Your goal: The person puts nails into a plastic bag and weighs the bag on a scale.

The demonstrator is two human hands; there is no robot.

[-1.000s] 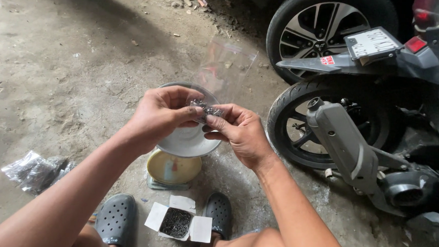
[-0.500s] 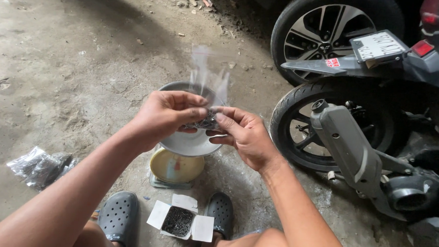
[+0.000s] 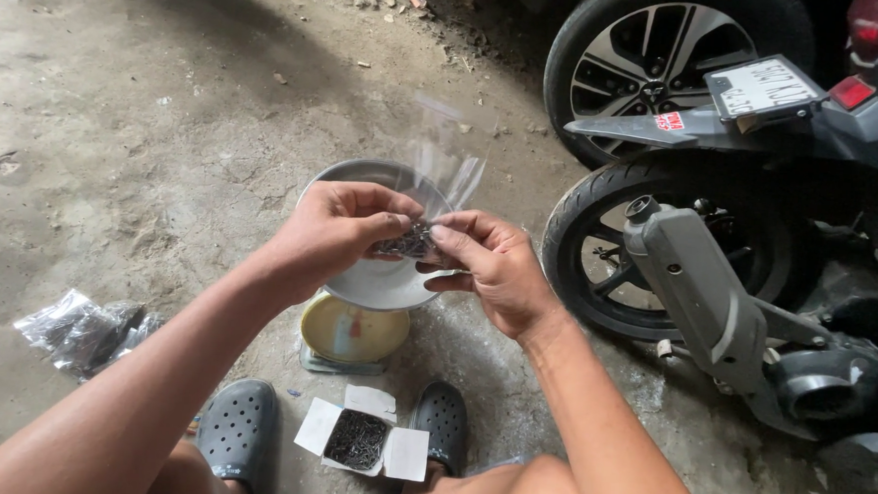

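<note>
Both hands meet over a round metal pan (image 3: 372,279) that sits on a small yellow-faced scale (image 3: 352,335). My left hand (image 3: 335,232) and my right hand (image 3: 488,265) together pinch a clear plastic bag (image 3: 443,172) holding a clump of small dark metal pieces (image 3: 407,243) at its bottom. The bag's open top stands up above my fingers.
An open white cardboard box (image 3: 359,439) of small dark pieces lies on the concrete between my two grey clogs (image 3: 234,432). A pile of filled clear bags (image 3: 79,330) lies at the left. A parked scooter's rear wheel (image 3: 619,256) and exhaust (image 3: 702,301) stand close on the right.
The bag's top has risen upright above my fingers. Both hands stay pinched together over the pan, with the view shifted slightly.
</note>
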